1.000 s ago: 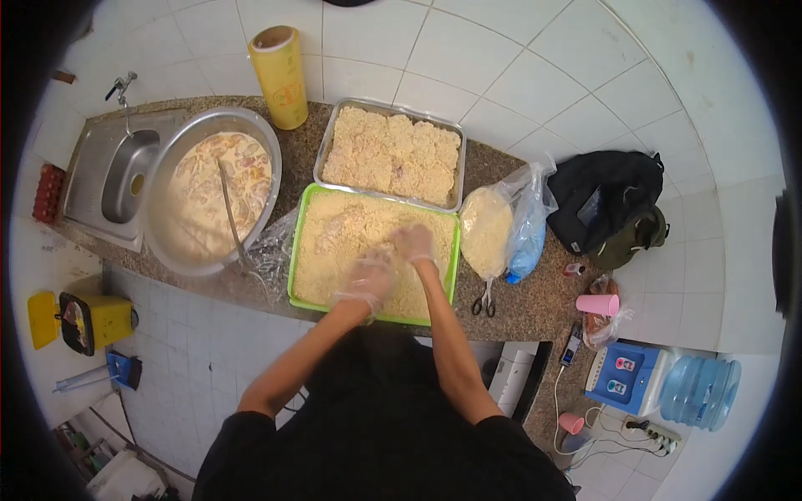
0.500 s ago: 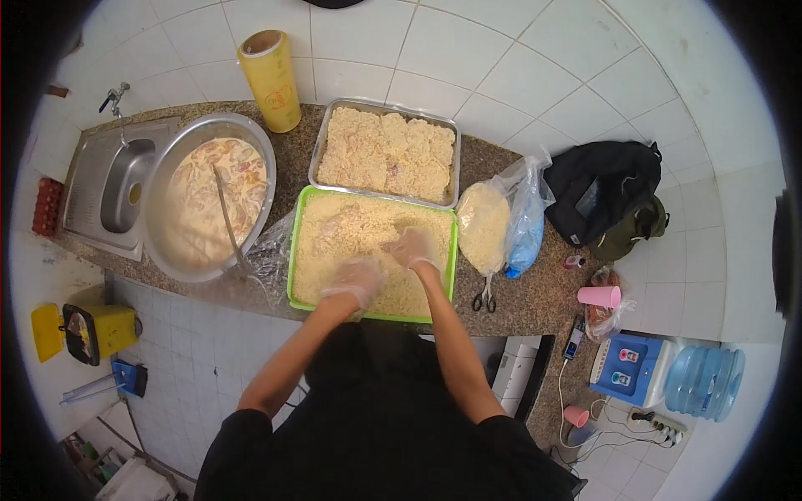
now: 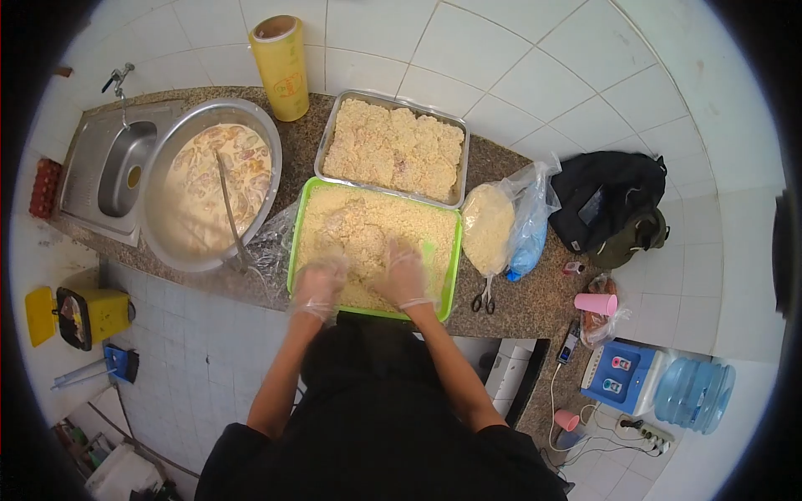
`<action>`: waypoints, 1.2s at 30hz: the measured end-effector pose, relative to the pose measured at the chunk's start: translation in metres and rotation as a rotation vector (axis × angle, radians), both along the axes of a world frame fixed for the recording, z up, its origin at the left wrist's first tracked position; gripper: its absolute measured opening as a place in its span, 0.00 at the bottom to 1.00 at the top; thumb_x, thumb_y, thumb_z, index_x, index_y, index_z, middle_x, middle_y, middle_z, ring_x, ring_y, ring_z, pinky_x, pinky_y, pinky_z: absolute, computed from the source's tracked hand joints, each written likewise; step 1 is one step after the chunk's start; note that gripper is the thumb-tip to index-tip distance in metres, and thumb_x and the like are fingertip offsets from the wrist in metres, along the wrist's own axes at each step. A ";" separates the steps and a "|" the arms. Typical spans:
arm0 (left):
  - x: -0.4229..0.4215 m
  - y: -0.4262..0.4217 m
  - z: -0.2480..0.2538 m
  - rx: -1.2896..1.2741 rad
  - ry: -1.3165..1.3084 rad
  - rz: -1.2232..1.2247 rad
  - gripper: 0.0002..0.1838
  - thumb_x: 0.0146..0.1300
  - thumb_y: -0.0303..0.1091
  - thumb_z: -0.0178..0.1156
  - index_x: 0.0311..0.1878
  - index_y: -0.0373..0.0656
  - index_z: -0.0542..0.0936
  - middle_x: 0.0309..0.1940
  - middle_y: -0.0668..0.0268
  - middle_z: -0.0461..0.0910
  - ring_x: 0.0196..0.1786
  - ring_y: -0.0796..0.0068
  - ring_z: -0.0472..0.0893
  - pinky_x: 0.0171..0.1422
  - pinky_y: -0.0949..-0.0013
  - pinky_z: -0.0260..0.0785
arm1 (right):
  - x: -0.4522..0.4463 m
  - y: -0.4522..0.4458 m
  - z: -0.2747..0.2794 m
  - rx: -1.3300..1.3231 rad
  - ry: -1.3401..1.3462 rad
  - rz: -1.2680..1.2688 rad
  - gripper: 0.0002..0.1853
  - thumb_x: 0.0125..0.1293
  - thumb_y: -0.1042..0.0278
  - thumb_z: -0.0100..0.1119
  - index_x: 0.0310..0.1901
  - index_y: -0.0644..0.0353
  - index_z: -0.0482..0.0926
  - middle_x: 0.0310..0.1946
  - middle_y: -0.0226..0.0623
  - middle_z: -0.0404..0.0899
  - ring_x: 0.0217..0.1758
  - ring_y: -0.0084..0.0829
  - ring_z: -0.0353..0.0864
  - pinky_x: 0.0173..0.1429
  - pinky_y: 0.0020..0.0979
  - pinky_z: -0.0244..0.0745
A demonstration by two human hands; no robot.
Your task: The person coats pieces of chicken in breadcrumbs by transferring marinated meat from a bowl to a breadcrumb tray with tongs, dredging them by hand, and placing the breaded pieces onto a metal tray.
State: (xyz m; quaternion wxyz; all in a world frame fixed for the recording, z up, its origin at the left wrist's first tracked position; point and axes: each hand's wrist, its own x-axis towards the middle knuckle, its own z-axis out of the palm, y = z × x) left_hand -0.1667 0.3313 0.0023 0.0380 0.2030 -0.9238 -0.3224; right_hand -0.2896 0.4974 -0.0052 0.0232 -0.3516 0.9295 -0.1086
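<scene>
Both my hands wear clear plastic gloves over a green-rimmed tray (image 3: 456,250) spread with pale crumbs. My left hand (image 3: 322,282) is in the crumbs near the tray's lower left; my right hand (image 3: 403,271) is right of the middle. Blur and crumbs hide the fingers of both. Between and above the hands lies a crumb-coated piece (image 3: 361,238). A strip of green tray bottom shows right of my right hand. Behind it, a metal tray (image 3: 396,148) holds several coated pieces.
A large metal bowl (image 3: 154,188) with pieces in creamy liquid and a long utensil stands left, beside the sink (image 3: 125,179). A yellow film roll (image 3: 282,75) is behind. Right are a crumb bag (image 3: 487,227), scissors (image 3: 483,299), a black bag (image 3: 606,196) and a water dispenser (image 3: 622,376).
My left hand has moved left, and my right hand has come down toward the near side of the tray. The crumbs have shifted, baring green tray bottom at the right.
</scene>
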 end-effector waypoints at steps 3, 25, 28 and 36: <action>-0.017 0.014 -0.015 -0.085 0.058 -0.112 0.21 0.76 0.44 0.48 0.56 0.39 0.82 0.44 0.48 0.86 0.49 0.45 0.85 0.55 0.49 0.77 | -0.017 0.022 -0.069 -0.008 -0.358 -0.164 0.39 0.56 0.55 0.75 0.69 0.59 0.73 0.56 0.57 0.82 0.61 0.51 0.82 0.64 0.44 0.76; -0.039 0.062 -0.067 -0.167 -0.192 -0.191 0.14 0.65 0.34 0.56 0.39 0.36 0.89 0.38 0.47 0.88 0.43 0.48 0.88 0.51 0.49 0.79 | -0.073 -0.066 -0.112 -0.036 -0.347 -0.051 0.16 0.59 0.49 0.63 0.29 0.53 0.90 0.31 0.47 0.88 0.35 0.49 0.88 0.47 0.45 0.83; -0.041 0.059 -0.038 -0.100 -0.275 -0.120 0.15 0.65 0.34 0.56 0.40 0.35 0.88 0.39 0.46 0.88 0.44 0.48 0.88 0.51 0.49 0.78 | -0.087 -0.060 -0.087 0.115 -0.206 0.056 0.18 0.59 0.48 0.63 0.36 0.54 0.91 0.36 0.49 0.88 0.41 0.50 0.89 0.52 0.46 0.83; -0.014 0.043 -0.058 -0.340 -0.100 -0.413 0.15 0.66 0.33 0.55 0.47 0.36 0.85 0.43 0.46 0.86 0.46 0.47 0.87 0.52 0.49 0.78 | -0.070 -0.042 -0.038 0.163 -0.491 0.086 0.29 0.61 0.45 0.67 0.57 0.56 0.85 0.49 0.54 0.86 0.53 0.52 0.86 0.60 0.46 0.80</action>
